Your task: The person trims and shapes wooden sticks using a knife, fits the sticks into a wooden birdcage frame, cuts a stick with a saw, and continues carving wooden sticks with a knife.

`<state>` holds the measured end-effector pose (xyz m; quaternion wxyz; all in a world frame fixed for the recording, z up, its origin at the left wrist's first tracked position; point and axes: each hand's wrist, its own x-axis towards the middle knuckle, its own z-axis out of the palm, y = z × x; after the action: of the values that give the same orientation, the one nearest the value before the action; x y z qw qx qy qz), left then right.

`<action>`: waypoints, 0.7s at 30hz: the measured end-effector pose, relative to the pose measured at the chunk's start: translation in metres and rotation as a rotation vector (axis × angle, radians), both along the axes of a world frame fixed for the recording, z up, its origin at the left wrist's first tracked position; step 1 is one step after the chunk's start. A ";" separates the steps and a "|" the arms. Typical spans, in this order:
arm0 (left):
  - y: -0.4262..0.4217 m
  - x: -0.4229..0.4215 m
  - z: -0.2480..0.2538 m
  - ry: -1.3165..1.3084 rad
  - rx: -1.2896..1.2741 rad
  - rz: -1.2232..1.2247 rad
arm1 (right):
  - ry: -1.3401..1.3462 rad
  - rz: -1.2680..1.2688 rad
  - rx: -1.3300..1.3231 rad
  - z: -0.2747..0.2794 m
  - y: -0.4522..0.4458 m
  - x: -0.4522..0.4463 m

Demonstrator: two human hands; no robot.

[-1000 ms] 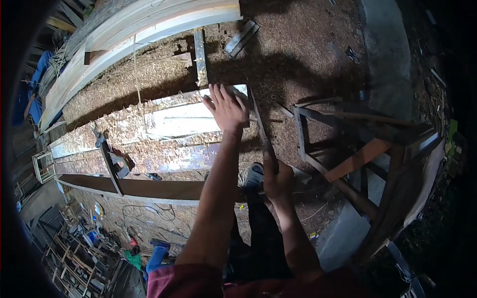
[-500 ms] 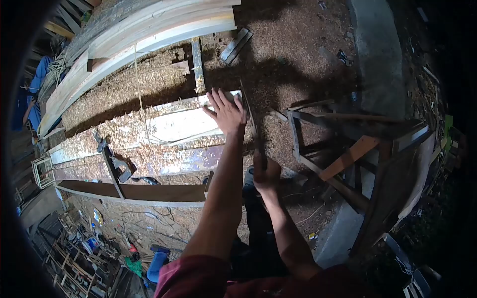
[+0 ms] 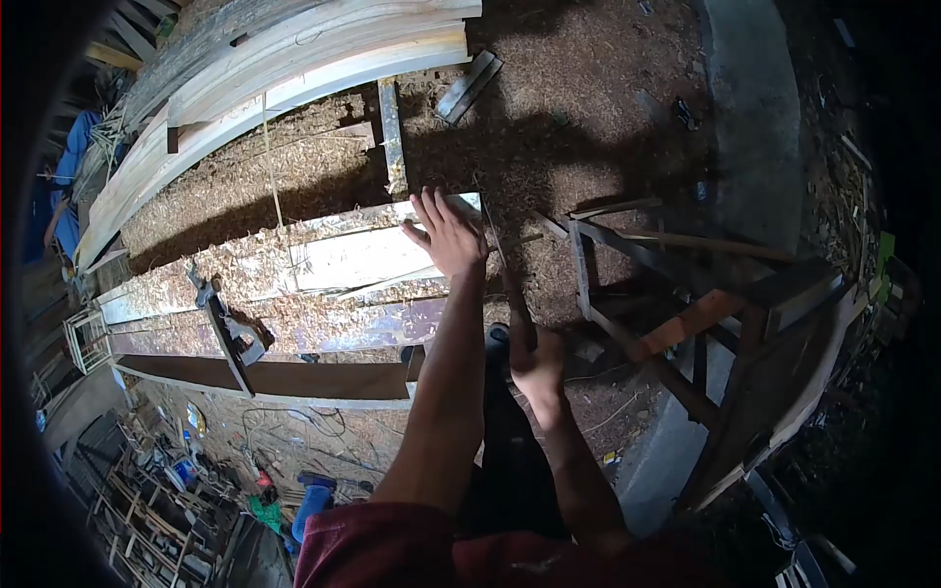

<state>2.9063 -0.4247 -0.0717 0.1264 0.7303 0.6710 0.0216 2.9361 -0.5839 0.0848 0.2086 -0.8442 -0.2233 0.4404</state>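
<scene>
My left hand (image 3: 449,235) presses flat with fingers spread on the end of a pale board (image 3: 368,257), which lies on a workbench strewn with wood shavings. My right hand (image 3: 538,365) is closed around the handle of a handsaw (image 3: 517,299). The saw's narrow blade reaches up along the board's right end, close beside my left hand. Whether its teeth are in the wood is hard to make out. Further left on the bench rests a dark long-bodied tool (image 3: 223,333), resembling a hand plane.
Long planks (image 3: 323,44) are stacked beyond the bench. A wooden frame (image 3: 686,323) stands to my right, near a concrete strip (image 3: 750,127). Shavings cover the ground. Scrap wood (image 3: 147,500) and a blue object (image 3: 312,510) lie at lower left.
My right hand has drawn the saw back, down and slightly right. The left hand stays on the board; the whole view has shifted a little.
</scene>
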 end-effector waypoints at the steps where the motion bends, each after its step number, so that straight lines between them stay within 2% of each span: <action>1: -0.001 0.001 0.002 -0.011 -0.005 0.005 | -0.036 -0.015 0.119 0.008 -0.004 0.000; 3: -0.003 0.001 0.005 -0.017 0.004 -0.005 | -0.116 -0.045 0.363 0.032 -0.018 -0.004; 5: -0.001 0.000 0.005 -0.024 0.009 -0.008 | -0.129 -0.098 0.466 0.036 -0.019 -0.005; 6: 0.000 -0.001 0.004 -0.019 0.007 -0.012 | -0.113 -0.088 0.396 0.033 -0.014 -0.002; 8: -0.001 -0.001 -0.001 -0.010 -0.001 -0.007 | 0.027 -0.030 -0.127 0.012 0.017 0.009; 9: -0.002 -0.002 0.002 0.000 0.012 -0.020 | 0.059 -0.049 -0.158 -0.013 0.018 0.011; 12: -0.002 -0.001 -0.005 -0.128 0.096 0.000 | -0.030 -0.151 0.155 -0.015 -0.052 -0.006; 14: -0.003 -0.003 -0.005 0.024 0.094 -0.050 | 0.078 -0.398 0.314 -0.012 -0.077 -0.014; 16: -0.001 0.001 0.000 -0.061 0.053 -0.038 | -0.026 -0.254 0.135 -0.010 -0.080 -0.002; 18: -0.002 -0.003 -0.001 -0.062 0.072 -0.037 | 0.034 -0.227 0.146 -0.026 -0.066 0.007; 21: -0.003 -0.005 -0.004 -0.121 0.155 -0.048 | -0.085 -0.174 0.300 -0.056 -0.028 0.011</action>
<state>2.9015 -0.4279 -0.0761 0.1102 0.7511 0.6408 0.1143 2.9466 -0.6120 0.0283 0.3600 -0.8376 -0.2213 0.3462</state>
